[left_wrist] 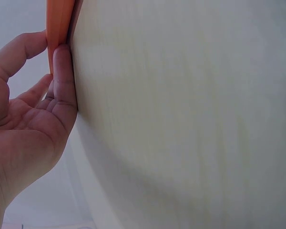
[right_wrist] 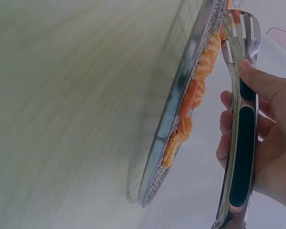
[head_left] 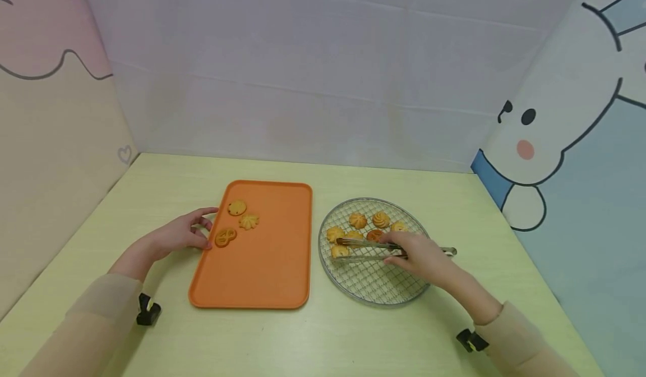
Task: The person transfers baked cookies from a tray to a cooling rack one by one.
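On the pale, wood-grained worktop we had an orange, round-cornered rectangular tray, and our left hand was at its left edge, that grip pinching the rim between thumb and fingers. On the tray's far left part lay a golden round biscuit, a golden flower-shaped biscuit and a brown pretzel-shaped biscuit, the last closest to the left rim. To the right of the tray, just apart from it, stood a silver round wire-mesh rack bearing golden ridged biscuits and a darker reddish-brown biscuit. There our right hand had its grip wrapped round silver metal tongs with dark green handle inlays. Their tips pointed toward the tray, the two arms apart, near the biscuits on the rack's tray-facing side; we could not tell whether they touched any. Beyond the tray rose a pale, creased panel.
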Available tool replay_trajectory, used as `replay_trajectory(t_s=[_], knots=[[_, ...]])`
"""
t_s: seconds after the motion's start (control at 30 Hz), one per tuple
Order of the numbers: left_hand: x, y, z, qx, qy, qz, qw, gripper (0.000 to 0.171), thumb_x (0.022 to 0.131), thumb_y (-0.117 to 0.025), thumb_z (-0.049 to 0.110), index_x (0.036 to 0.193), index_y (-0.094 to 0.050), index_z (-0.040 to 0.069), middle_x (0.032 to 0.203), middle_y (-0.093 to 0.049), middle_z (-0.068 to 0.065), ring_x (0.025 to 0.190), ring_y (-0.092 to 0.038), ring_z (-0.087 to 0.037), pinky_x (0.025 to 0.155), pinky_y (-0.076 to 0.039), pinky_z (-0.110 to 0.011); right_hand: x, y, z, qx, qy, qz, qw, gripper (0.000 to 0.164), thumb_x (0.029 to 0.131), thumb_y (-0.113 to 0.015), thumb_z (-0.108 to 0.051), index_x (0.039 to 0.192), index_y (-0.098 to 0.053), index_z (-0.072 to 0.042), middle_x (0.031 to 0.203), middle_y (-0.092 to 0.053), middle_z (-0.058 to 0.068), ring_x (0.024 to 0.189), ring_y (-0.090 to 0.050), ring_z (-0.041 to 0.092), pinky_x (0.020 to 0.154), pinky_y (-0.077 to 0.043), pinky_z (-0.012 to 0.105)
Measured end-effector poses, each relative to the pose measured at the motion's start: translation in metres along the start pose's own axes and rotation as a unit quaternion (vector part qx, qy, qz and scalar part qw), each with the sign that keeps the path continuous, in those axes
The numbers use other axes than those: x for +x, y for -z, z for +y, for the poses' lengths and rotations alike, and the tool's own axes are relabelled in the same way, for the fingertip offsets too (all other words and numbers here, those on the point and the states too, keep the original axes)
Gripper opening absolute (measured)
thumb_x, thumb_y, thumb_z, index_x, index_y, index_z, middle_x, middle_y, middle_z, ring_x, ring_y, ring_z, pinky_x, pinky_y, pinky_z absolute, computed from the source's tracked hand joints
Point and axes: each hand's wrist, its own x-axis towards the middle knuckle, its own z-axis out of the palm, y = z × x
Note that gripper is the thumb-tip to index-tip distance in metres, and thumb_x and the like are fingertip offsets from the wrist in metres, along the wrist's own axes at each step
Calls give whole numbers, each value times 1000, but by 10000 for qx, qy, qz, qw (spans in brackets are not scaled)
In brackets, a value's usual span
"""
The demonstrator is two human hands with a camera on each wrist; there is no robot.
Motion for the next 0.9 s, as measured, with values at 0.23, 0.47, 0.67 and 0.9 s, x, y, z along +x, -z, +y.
replay_trajectory(t_s=[0.23,0.47,0.67,0.9], knots=[[-1,-1,0,-17,12,10,10000,91,80,-72,5,150,-14,4,114,-38,-17,82,-56,-19,75,-48,-27,-3,-3,3,-26,81,-8,10000,36,81,-73,-23,113,-62,-11,103,-67,4,79,-64,17,67,-50,32],[-2,-2,2,27,49,62,10000,90,80,-71,5,149,-14,3,114,-38,-18,83,-55,-20,73,-48,-27,-3,-4,7,24,123,3,9999,37,81,-73,-23,114,-62,-10,103,-67,5,78,-63,15,67,-49,33],[-3,-3,3,87,71,81,9999,90,80,-72,7,149,-14,3,115,-39,-18,83,-55,-20,74,-47,-27,-4,-5,11,96,145,-83,9998,37,81,-73,-24,114,-62,-9,103,-68,6,64,-53,1,63,-47,29],[-3,-3,4,120,69,83,9999,91,80,-72,7,149,-14,4,115,-38,-18,84,-55,-20,74,-47,-27,-5,-5,13,240,104,-181,9995,38,83,-72,-24,116,-61,-8,104,-67,6,59,-45,-3,60,-43,25]])
